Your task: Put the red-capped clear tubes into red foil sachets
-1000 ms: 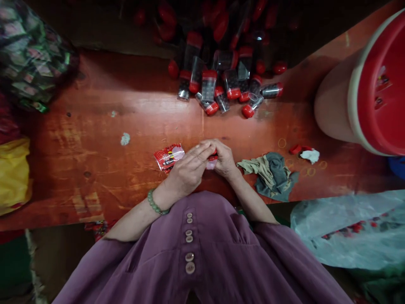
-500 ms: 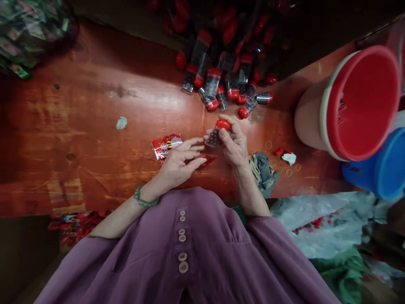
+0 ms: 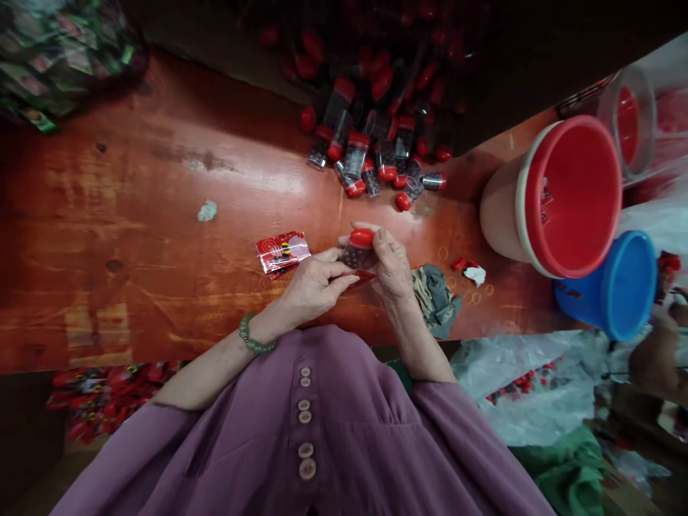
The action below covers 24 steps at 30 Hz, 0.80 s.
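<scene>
My right hand [image 3: 391,266] grips a small clear bottle [image 3: 356,250] with a red cap, filled with dark pellets, just above the wooden bench [image 3: 134,236]. My left hand [image 3: 312,284], with a green bead bracelet on its wrist, pinches a thin red wrapper [image 3: 363,276] right under the bottle. Both hands meet in front of my purple shirt. A red printed packet [image 3: 282,251] lies on the bench just left of my left hand.
A heap of red-capped bottles [image 3: 376,154] lies at the bench's far edge. A red-lined bucket [image 3: 559,197], a blue tub [image 3: 618,285] and a clear jar [image 3: 631,118] stand at the right. A grey rag [image 3: 438,292] lies beside my right wrist. Another person's hand [image 3: 656,358] shows at far right.
My right hand lifted the bottle away from the wrapper, then brought it back down to my left hand. The view has swung to the right, showing more of the blue tub and jar.
</scene>
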Motion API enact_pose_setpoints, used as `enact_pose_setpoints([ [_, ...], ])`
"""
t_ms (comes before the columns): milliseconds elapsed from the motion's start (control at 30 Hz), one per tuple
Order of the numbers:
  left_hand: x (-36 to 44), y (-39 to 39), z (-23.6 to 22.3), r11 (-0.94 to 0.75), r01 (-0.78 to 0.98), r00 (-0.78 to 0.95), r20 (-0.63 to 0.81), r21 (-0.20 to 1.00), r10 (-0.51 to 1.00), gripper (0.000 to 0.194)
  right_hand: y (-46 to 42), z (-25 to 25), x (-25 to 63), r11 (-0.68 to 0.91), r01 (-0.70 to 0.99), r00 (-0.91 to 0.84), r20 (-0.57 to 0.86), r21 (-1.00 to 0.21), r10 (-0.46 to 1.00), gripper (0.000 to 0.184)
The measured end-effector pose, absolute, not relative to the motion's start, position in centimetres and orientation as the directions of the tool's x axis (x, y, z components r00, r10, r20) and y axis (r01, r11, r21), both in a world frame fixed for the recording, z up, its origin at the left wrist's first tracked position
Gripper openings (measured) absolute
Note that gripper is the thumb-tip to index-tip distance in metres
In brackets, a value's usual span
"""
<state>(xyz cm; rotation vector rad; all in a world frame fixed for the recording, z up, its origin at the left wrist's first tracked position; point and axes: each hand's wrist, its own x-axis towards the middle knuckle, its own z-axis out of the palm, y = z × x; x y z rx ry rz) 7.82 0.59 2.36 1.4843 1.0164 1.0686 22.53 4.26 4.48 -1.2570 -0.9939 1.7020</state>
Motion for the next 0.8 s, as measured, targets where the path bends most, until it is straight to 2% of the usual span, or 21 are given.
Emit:
enact_pose_setpoints([
  [167, 8.0, 0.7, 0.7, -0.258, 0.204, 0.212, 0.215, 0.944, 0.953, 0.016, 4.4, 4.6, 23.3, -0.405, -0.095, -0.340, -0.353, -0.909, 0.872, 0.038],
  [267, 8.0, 0.7, 0.2, -0.320, 0.334, 0.226, 0.254, 0.887, 0.940, 0.015, 4.5, 4.5, 24.6, -0.501, -0.055, -0.459, -0.424, -0.864, 0.781, 0.036],
  [367, 8.0, 0.5, 0.3, -0.371, 0.391, 0.310, 0.259, 0.842, 0.915, 0.017, 4.6, 4.4, 26.1, -0.607, -0.018, -0.572, -0.490, -0.794, 0.658, 0.045],
  [467, 8.0, 0.2, 0.7, -0.394, 0.403, 0.414, 0.219, 0.826, 0.884, 0.020, 4.6, 4.5, 26.8, -0.636, 0.058, -0.642, -0.517, -0.769, 0.566, 0.059],
  [567, 8.3, 0.1, 0.7, -0.380, 0.411, 0.475, 0.162, 0.828, 0.865, 0.022, 4.5, 4.9, 26.4, -0.541, 0.230, -0.604, -0.555, -0.809, 0.572, 0.065],
  [667, 8.7, 0.1, 0.4, -0.338, 0.410, 0.504, 0.099, 0.847, 0.858, 0.023, 4.2, 5.2, 25.3, -0.383, 0.436, -0.494, -0.572, -0.814, 0.654, 0.069],
  [800, 9.3, 0.2, -0.3, -0.312, 0.417, 0.550, 0.036, 0.854, 0.834, 0.023, 4.0, 5.2, 24.2, -0.306, 0.559, -0.331, -0.546, -0.771, 0.770, 0.066],
])
